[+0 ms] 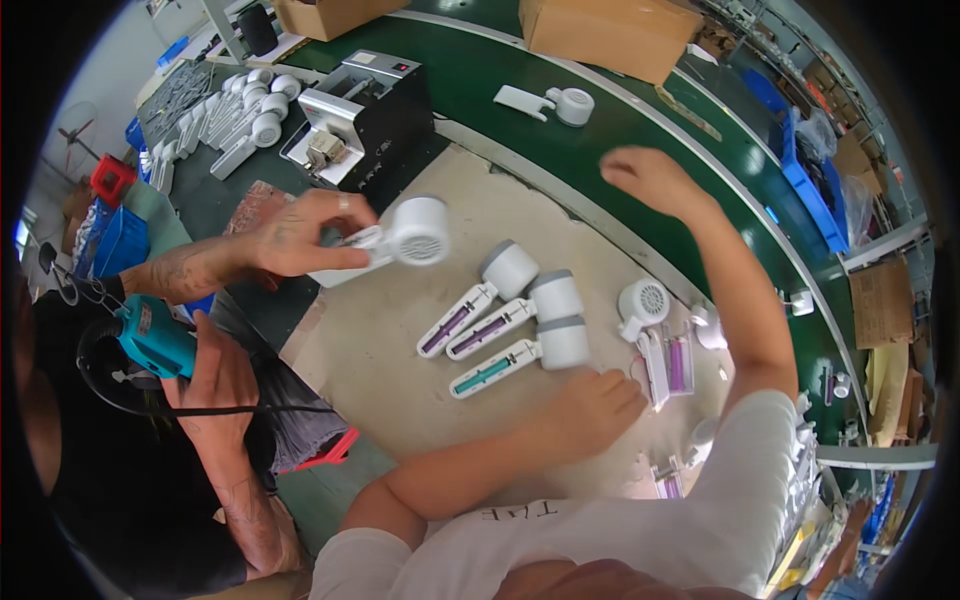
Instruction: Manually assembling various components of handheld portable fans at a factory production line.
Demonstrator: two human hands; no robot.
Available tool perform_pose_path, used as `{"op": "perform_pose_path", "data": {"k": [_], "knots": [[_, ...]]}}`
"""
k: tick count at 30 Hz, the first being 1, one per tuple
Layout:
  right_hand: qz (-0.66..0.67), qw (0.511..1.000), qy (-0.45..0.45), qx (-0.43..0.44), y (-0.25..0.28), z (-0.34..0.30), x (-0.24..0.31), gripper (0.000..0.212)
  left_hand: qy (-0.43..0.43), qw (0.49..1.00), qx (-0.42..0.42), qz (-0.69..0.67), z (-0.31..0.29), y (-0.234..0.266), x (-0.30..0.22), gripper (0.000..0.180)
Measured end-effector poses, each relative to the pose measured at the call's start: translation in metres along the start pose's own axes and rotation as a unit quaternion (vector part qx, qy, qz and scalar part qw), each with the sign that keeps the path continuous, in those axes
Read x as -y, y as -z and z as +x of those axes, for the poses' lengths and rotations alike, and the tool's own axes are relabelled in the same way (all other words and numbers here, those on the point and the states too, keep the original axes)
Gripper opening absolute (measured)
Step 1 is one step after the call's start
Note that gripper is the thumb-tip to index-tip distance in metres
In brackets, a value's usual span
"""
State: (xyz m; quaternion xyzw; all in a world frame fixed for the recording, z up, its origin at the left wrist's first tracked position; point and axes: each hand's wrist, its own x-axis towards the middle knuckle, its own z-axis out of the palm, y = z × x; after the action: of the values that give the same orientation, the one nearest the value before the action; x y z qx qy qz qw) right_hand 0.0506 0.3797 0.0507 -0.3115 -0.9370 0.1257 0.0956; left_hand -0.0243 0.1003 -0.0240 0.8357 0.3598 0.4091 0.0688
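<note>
My right hand (pixel 650 180) is raised over the green conveyor belt (pixel 465 90), its fingers curled with nothing visible in them. A white handheld fan (pixel 573 106) lies on the belt, to the left of that hand and beyond it. Low over the beige worktop (pixel 400 400), my left hand (pixel 595 415) is blurred, so its fingers cannot be made out clearly. Just beyond it lie several fans, with opened handles showing purple and teal batteries; the nearest fan (pixel 563 343) has a teal one. Right of my left hand is another white fan (pixel 643 300) beside a purple-filled handle part (pixel 680 362).
At left, a co-worker's hand (pixel 300 235) holds a white fan (pixel 418 230); the other grips a teal power tool (pixel 155 335). A black-and-silver machine (pixel 375 115) stands by a pile of fans (pixel 255 105). Cardboard boxes (pixel 605 38) and a blue bin (pixel 810 190) sit beyond.
</note>
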Motion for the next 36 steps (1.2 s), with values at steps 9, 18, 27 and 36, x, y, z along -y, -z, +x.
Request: {"op": "perform_pose_path", "data": {"k": [9, 18, 27, 36], "knots": [[-0.103, 0.977, -0.126, -0.141, -0.114, 0.184, -0.032, 0.062, 0.075, 0.993, -0.08, 0.036, 0.007, 0.008, 0.024, 0.02], [0.189, 0.963, -0.136, -0.132, -0.01, 0.043, -0.025, 0.035, 0.018, 0.986, -0.16, 0.046, 0.007, -0.002, 0.021, 0.023], [0.322, 0.931, -0.167, -0.045, 0.062, -0.175, 0.142, 0.017, 0.063, 0.958, -0.255, 0.117, 0.007, 0.024, -0.019, 0.048], [0.48, 0.843, -0.227, -0.085, 0.034, -0.306, 0.143, 0.014, 0.22, 0.944, -0.005, 0.245, -0.029, 0.077, -0.002, 0.073]]}}
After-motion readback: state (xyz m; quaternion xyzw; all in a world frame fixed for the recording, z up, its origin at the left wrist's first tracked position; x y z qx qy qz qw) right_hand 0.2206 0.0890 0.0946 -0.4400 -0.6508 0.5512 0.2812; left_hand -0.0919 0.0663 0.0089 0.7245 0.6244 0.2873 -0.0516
